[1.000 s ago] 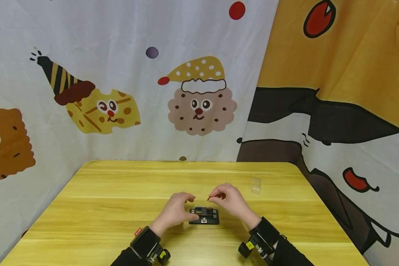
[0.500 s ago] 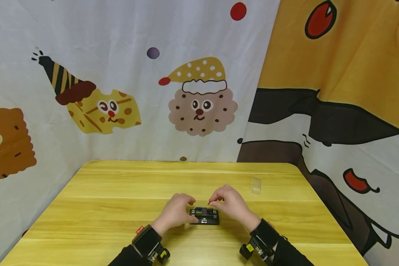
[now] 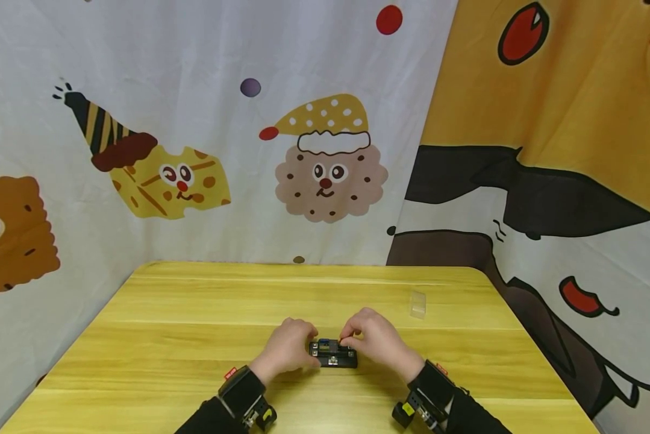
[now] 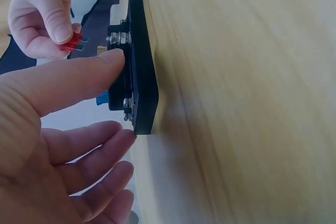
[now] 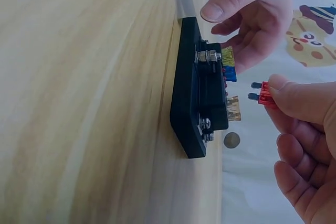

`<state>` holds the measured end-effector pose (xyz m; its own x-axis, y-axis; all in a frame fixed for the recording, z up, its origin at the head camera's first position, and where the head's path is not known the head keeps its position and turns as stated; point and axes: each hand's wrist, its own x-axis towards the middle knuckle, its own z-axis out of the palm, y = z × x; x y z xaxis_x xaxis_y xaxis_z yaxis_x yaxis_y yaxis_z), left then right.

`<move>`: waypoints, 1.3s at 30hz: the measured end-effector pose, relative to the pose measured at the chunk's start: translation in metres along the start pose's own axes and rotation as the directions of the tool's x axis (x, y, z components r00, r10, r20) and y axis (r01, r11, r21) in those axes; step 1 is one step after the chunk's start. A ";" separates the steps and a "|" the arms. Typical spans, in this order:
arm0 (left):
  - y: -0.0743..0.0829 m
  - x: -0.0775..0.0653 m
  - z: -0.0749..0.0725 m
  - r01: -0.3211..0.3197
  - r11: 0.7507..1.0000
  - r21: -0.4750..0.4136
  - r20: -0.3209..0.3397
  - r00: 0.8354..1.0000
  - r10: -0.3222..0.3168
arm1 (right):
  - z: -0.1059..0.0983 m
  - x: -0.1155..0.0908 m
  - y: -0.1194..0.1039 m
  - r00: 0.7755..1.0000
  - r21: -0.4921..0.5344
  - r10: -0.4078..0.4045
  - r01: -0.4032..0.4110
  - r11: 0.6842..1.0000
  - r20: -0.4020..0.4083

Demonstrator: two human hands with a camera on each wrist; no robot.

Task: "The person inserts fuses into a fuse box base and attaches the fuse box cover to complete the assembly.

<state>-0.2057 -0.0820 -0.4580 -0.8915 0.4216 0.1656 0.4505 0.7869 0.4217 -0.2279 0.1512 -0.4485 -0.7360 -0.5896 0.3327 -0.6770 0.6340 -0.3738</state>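
My right hand (image 3: 376, 337) pinches a red blade fuse (image 5: 266, 95) between thumb and index finger. Two metal prongs of that fuse point toward the black fuse block (image 5: 199, 93), with a small gap between them in the right wrist view. Yellow (image 5: 227, 56), blue (image 5: 229, 73) and pale tan (image 5: 233, 108) fuses stick up from the block, which lies flat on the table. Around the block's left end, my left hand (image 3: 289, 346) has its thumb near the front side and its other fingers loosely extended. Whether that thumb presses the block cannot be made out.
The wooden table (image 3: 194, 301) reaches back to a cartoon-printed curtain (image 3: 194, 72). A small clear plastic box (image 3: 418, 304) stands at the back right of the hands. Bolt terminals (image 5: 209, 56) protrude from the block's sides.
My right hand has come down toward the block, bringing the red blade fuse over its right part. My left thumb has drawn slightly left along the block's front.
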 end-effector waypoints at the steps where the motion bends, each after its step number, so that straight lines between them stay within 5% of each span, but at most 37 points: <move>1: 0.000 0.000 0.000 -0.002 1.000 0.010 0.000 1.000 0.002 | 0.000 0.000 0.000 1.000 -0.004 -0.001 0.001 1.000 0.005; 39: 0.000 0.002 0.002 0.058 0.998 0.017 0.047 0.997 -0.059 | 0.009 0.000 -0.002 0.997 -0.155 -0.060 0.065 0.986 0.039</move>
<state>-0.2072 -0.0806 -0.4596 -0.9134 0.3951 0.0980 0.3983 0.8179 0.4153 -0.2265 0.1450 -0.4554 -0.6931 -0.6458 0.3202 -0.7168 0.6641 -0.2123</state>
